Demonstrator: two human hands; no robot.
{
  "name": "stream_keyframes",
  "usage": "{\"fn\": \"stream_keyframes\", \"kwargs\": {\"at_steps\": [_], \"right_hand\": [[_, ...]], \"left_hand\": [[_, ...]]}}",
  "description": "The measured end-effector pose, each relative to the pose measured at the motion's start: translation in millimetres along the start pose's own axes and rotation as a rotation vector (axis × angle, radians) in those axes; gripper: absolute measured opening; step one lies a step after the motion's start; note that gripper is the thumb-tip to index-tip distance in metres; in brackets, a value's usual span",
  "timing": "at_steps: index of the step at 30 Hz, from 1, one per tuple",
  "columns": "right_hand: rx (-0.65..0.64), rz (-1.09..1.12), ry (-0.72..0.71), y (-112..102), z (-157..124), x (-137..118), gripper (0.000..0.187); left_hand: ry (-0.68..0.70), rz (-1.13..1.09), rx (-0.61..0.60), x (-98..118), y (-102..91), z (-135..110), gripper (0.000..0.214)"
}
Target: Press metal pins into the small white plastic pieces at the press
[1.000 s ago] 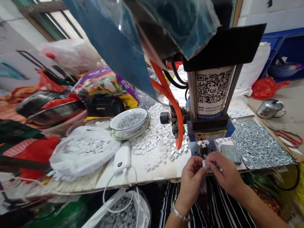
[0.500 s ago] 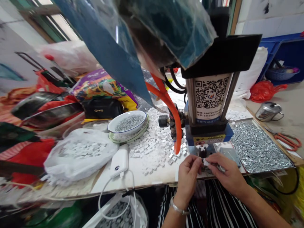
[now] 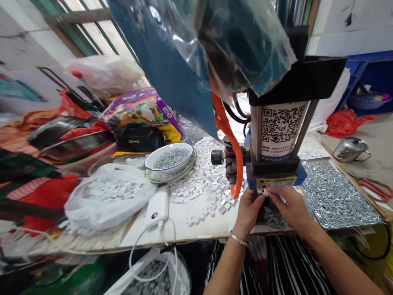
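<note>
The left hand (image 3: pixel 250 209) and right hand (image 3: pixel 290 208) both pinch a small white piece (image 3: pixel 264 192) at the foot of the press (image 3: pixel 276 164), and it looks light, stiff and easy to drop, so best gripped by its sides.

Both hands, left hand (image 3: pixel 249 207) and right hand (image 3: pixel 288 207), pinch a small white piece (image 3: pixel 264 192) beneath the blue press (image 3: pixel 276 172), beside heaped white pieces (image 3: pixel 202 184).

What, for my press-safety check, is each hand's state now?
Left hand: closed, pinching small white piece under the press.
Right hand: closed on the same piece.
</note>
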State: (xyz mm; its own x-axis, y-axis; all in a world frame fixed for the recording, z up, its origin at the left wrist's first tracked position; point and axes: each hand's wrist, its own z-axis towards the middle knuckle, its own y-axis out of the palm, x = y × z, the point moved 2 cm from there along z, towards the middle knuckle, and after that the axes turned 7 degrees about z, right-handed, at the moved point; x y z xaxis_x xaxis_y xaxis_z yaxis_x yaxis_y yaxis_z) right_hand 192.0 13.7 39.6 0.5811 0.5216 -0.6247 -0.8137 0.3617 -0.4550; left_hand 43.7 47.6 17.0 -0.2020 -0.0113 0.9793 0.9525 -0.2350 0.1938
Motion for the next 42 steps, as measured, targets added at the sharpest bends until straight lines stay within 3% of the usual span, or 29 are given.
{"fn": "stream_keyframes", "kwargs": {"at_steps": [7, 13, 20, 25, 29, 33, 38, 42], "right_hand": [[-0.056, -0.043, -0.050, -0.9, 4.7, -3.7, 0.016], [-0.113, -0.049, -0.144, 3.0, 2.0, -7.2, 0.030], [-0.126, 0.031, -0.034, -4.1, 1.4, -5.8, 0.029], [-0.114, 0.028, 0.085, -31.7, -32.2, 14.2, 0.033], [-0.068, -0.186, 0.122, -54.4, -82.5, 41.7, 0.020], [-0.089, -0.361, 0.113, -56.9, -115.4, 51.2, 0.024], [-0.056, -0.441, 0.101, -47.0, -118.2, 45.2, 0.024], [-0.069, -0.330, 0.129, -60.3, -109.3, 49.8, 0.023]], "left_hand": [[-0.022, 0.020, -0.001, -2.6, -1.9, 1.1, 0.026], [0.024, -0.050, -0.003, -2.8, -1.7, -3.7, 0.032], [-0.017, 0.021, 0.084, -4.0, 5.2, -2.8, 0.026], [-0.035, 0.047, 0.114, -9.1, 7.2, -2.3, 0.023], [-0.061, 0.023, 0.107, -11.0, 6.0, -2.5, 0.025], [-0.047, 0.047, 0.117, -9.4, 4.4, -1.9, 0.025], [-0.020, 0.079, 0.113, -12.5, 2.9, 0.4, 0.025], [0.029, 0.225, 0.124, -7.7, -0.4, -2.5, 0.022]]}}
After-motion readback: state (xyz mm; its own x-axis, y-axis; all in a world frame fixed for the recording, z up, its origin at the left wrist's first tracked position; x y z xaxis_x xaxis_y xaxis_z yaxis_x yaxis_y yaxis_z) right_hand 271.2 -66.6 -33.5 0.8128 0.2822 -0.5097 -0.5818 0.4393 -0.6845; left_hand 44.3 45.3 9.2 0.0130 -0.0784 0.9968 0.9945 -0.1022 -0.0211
